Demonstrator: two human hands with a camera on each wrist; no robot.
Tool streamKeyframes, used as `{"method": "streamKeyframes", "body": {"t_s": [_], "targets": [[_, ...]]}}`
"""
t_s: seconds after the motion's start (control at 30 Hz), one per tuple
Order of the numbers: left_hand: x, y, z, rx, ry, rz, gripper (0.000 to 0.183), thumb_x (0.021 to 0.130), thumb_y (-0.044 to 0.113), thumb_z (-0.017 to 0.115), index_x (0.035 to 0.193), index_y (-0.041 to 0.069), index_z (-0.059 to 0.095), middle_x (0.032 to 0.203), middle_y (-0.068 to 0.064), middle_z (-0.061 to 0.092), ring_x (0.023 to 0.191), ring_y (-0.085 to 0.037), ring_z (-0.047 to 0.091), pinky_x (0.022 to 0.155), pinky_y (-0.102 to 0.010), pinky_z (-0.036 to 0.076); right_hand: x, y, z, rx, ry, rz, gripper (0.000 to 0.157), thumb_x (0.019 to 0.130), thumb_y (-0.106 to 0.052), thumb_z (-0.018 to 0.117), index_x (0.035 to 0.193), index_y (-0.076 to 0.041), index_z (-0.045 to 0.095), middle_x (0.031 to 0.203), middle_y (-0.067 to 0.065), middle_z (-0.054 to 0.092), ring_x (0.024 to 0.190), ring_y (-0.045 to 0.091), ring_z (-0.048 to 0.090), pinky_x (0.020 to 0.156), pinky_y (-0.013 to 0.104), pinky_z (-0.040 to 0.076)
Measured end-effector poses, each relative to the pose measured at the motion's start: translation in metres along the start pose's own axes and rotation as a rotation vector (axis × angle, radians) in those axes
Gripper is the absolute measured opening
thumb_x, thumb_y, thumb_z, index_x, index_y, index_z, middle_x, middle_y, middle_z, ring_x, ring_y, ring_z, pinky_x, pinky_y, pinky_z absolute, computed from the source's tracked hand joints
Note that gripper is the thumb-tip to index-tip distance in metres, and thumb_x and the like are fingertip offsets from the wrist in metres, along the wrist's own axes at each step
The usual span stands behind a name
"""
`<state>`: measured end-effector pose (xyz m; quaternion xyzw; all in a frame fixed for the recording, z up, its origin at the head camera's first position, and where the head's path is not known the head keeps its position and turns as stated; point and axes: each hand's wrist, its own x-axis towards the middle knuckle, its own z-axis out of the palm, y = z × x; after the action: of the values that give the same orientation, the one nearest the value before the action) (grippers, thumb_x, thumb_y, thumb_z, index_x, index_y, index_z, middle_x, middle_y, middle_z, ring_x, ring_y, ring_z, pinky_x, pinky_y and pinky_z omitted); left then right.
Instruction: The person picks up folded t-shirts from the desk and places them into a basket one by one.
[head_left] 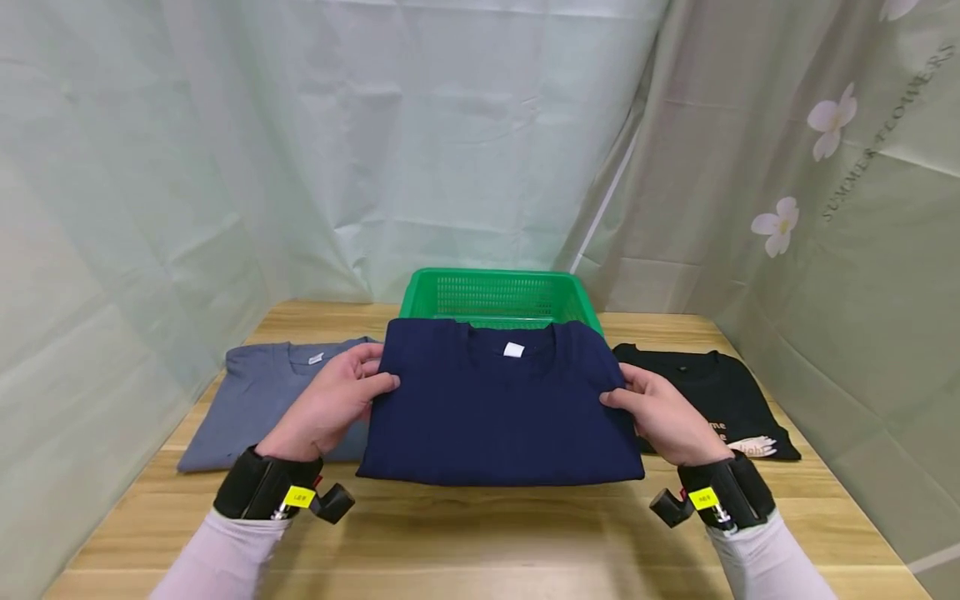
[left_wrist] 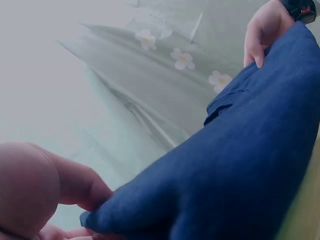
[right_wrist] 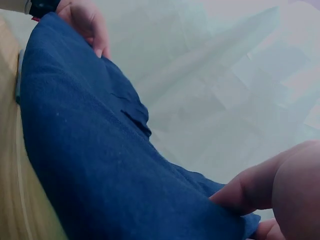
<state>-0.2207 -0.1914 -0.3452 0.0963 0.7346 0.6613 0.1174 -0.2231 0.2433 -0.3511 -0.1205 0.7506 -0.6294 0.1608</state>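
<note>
A folded navy T-shirt point(head_left: 504, 408) hangs above the table between my hands, its neckline and white label at the top edge. My left hand point(head_left: 337, 400) pinches its left side, thumb in front and fingers behind. On the opposite side my right hand point(head_left: 667, 412) grips the cloth in the same way. Both wrist views show the navy cloth point(left_wrist: 215, 165) stretched from one hand to the other, with the thumb of the right hand point(right_wrist: 250, 185) pressing on its edge. The hidden fingers lie behind the fabric.
Behind the navy shirt stands a green plastic basket point(head_left: 495, 292), its front partly covered. A folded grey-blue T-shirt point(head_left: 255, 408) lies on the wooden table point(head_left: 480, 550) at left, a folded black T-shirt point(head_left: 697, 375) with a print at right. Pale curtains point(head_left: 450, 133) enclose the table.
</note>
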Motion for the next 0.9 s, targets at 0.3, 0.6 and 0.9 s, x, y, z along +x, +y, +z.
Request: {"method": "streamKeyframes", "body": {"t_s": [0.3, 0.6, 0.9], "targets": [[0.020, 0.005, -0.001, 0.014, 0.093, -0.015, 0.058, 0.113, 0.010, 0.056, 0.166, -0.001, 0.035, 0.148, -0.022, 0.067, 0.101, -0.010, 0.076, 0.088, -0.029, 0.065, 0.022, -0.004, -0.005, -0.009, 0.056, 0.002, 0.055, 0.111, -0.009, 0.057, 0.161, 0.008, 0.041, 0.122, -0.003, 0.075, 0.103, 0.010, 0.076, 0.087, 0.028, 0.065], [0.044, 0.009, 0.001, 0.017, 0.151, -0.015, 0.055, 0.111, 0.011, 0.055, 0.164, 0.002, 0.042, 0.148, -0.020, 0.068, 0.099, -0.008, 0.076, 0.086, -0.027, 0.064, 0.044, -0.006, -0.011, 0.004, 0.094, 0.043, 0.057, 0.114, -0.015, 0.053, 0.167, 0.001, 0.038, 0.134, 0.003, 0.070, 0.107, 0.012, 0.075, 0.091, 0.029, 0.065], [0.066, 0.014, -0.007, 0.051, 0.168, -0.019, 0.059, 0.111, 0.012, 0.052, 0.167, 0.003, 0.038, 0.157, -0.024, 0.060, 0.104, -0.007, 0.073, 0.088, -0.022, 0.062, 0.067, -0.011, -0.013, -0.019, 0.119, 0.043, 0.057, 0.114, -0.015, 0.049, 0.167, 0.001, 0.038, 0.149, 0.019, 0.061, 0.106, 0.009, 0.074, 0.090, 0.027, 0.064]]}}
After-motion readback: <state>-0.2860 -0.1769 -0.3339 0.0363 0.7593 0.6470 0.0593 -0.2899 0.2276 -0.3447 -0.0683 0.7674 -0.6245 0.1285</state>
